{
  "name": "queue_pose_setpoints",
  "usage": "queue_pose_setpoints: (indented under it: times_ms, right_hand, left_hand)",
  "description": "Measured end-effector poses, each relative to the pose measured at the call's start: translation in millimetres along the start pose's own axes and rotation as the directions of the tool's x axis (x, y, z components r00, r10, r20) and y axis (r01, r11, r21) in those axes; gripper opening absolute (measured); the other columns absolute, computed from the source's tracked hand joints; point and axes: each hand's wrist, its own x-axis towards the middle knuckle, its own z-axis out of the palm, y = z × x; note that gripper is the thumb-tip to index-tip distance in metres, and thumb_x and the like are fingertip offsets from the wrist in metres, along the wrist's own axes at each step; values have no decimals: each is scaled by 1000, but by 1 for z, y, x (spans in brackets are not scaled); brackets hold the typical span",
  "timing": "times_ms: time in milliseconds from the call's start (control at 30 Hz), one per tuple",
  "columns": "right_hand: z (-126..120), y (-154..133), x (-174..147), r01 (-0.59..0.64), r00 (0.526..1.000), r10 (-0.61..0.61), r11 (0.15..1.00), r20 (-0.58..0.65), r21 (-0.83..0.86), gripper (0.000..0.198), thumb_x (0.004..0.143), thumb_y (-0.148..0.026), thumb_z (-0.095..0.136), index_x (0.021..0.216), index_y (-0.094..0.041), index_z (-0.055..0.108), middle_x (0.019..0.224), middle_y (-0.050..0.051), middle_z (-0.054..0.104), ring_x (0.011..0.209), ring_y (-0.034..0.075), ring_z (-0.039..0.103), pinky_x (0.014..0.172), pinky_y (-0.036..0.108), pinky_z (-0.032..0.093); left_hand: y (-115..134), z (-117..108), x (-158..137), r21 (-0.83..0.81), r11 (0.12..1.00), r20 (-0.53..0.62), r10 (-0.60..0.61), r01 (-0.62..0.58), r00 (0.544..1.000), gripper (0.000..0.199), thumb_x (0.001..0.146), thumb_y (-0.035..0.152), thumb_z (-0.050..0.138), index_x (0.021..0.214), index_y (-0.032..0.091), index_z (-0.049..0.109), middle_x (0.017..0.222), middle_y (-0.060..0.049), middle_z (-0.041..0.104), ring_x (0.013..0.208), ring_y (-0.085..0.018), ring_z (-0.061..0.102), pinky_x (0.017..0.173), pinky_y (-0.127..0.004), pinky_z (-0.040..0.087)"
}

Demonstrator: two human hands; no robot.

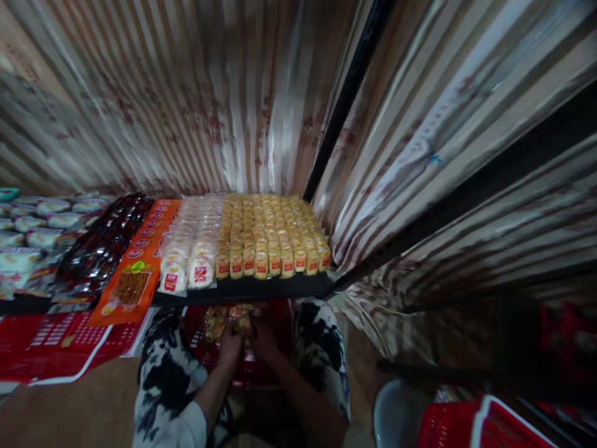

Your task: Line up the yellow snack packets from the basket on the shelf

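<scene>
Low between the knees, my left hand (232, 343) and my right hand (262, 341) are close together over a red basket (283, 326). Both look closed around yellowish wrapped snacks (243, 318), though dim light and blur hide the fingertips. More wrapped snacks (214, 325) lie in the basket, left of my left hand. On the black shelf edge (261, 287) just beyond, rows of yellow packaged cakes (274, 239) stand packed tightly. To their left are two columns of round white packets (200, 264).
Further left on the shelf lie an orange snack bag (133, 270), dark glossy packets (105, 249) and white packets (49, 221). Striped sheeting (224, 93) hangs behind, with a black post (347, 106). A pale bucket (398, 410) and red basket (448, 423) stand lower right.
</scene>
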Motion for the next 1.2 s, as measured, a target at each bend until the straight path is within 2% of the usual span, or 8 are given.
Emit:
queue_pose_setpoints:
  times_ms: [100, 200, 367, 533, 733, 867, 967, 1200]
  right_hand:
    - [-18, -1, -4, -6, 999, 6, 1000, -38, -6, 38, 75, -8, 50, 111, -16, 60, 104, 12, 67, 97, 22, 63, 84, 32, 48]
    - [-41, -4, -9, 38, 993, -36, 999, -109, 22, 37, 77, -12, 48, 112, -15, 59, 109, 12, 64, 104, 21, 59, 90, 33, 45]
    - [-82, -10, -14, 92, 957, -57, 990, -285, 109, 37, 82, -19, 41, 115, -13, 56, 106, 12, 63, 98, 20, 59, 88, 33, 46]
    - [-111, -8, -8, 132, 869, -52, 983, -493, 128, 41, 84, -26, 39, 121, -13, 50, 111, 13, 59, 101, 21, 57, 88, 35, 47]
    - [-131, -2, 3, 156, 764, -45, 981, -644, 116, 44, 85, -27, 37, 126, -13, 44, 121, 16, 51, 109, 23, 51, 89, 41, 46]
    - [-138, 0, 7, 147, 709, -54, 986, -703, 73, 46, 84, -24, 36, 130, -15, 40, 123, 15, 47, 115, 24, 45, 91, 44, 44]
    - [-140, 4, 10, 123, 698, -49, 991, -715, 52, 48, 83, -22, 37, 130, -17, 42, 118, 14, 48, 113, 25, 46, 90, 45, 44]
    - [-140, 17, 18, 158, 713, -95, 987, -695, 27, 49, 83, -17, 34, 132, -21, 41, 113, 13, 47, 107, 22, 50, 86, 42, 48]
  left_hand:
    - [17, 3, -11, -66, 993, -28, 92, -94, 995, 25, 63, 27, 62, 85, 14, 59, 67, 0, 59, 65, -16, 59, 63, -26, 45]
    - [35, 6, -21, -73, 970, 1, 234, -233, 972, 31, 61, 35, 64, 84, 14, 60, 69, 0, 60, 66, -16, 58, 66, -28, 46]
    - [72, 19, -36, -73, 888, 77, 460, -455, 885, 29, 69, 34, 57, 92, 16, 60, 81, -3, 63, 72, -15, 59, 72, -29, 47]
    - [113, 40, -45, -43, 795, 69, 607, -605, 792, 28, 72, 24, 55, 99, 18, 59, 92, -4, 61, 79, -15, 58, 78, -29, 47]
    - [150, 68, -49, 56, 747, 52, 661, -663, 749, 25, 76, 18, 53, 101, 18, 57, 93, -2, 57, 75, -11, 57, 76, -27, 47]
    - [164, 83, -47, 118, 746, 45, 655, -655, 754, 25, 78, 16, 52, 103, 18, 57, 97, -4, 54, 78, -11, 57, 78, -26, 47]
    - [168, 93, -45, 170, 741, 28, 655, -650, 755, 28, 80, 16, 51, 107, 17, 55, 98, -5, 55, 84, -13, 57, 82, -26, 46]
    - [173, 104, -41, 312, 733, 23, 630, -604, 776, 29, 83, 22, 49, 111, 17, 54, 104, -7, 56, 93, -17, 56, 82, -28, 46]
